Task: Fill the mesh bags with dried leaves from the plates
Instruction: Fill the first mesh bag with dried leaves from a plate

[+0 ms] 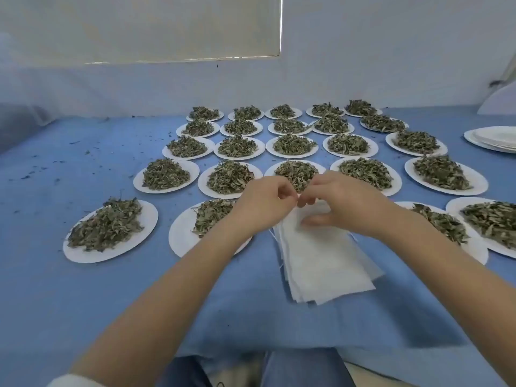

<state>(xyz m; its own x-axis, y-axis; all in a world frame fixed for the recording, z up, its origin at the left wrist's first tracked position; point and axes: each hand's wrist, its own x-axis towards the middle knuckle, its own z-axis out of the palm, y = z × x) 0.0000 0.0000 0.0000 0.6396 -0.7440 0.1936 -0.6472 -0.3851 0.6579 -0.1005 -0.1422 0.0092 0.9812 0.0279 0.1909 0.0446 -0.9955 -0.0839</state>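
Observation:
A fanned stack of white mesh bags (324, 263) lies flat on the blue cloth in front of me. My left hand (264, 203) and my right hand (339, 203) meet at the stack's far end. Both pinch the upper edge of the top bag with curled fingers, the right thumb pressed on the fabric. White plates heaped with dried green leaves stand in rows beyond and beside the bags. The nearest plates are one under my left wrist (181, 236), one far left (83, 252) and one just past my fingers (272, 170).
A stack of empty white plates (494, 138) sits at the right edge. Leaf crumbs dot the blue cloth (69, 169) on the left. A white wall rises behind the table. Two loaded plates (474, 248) lie near my right forearm.

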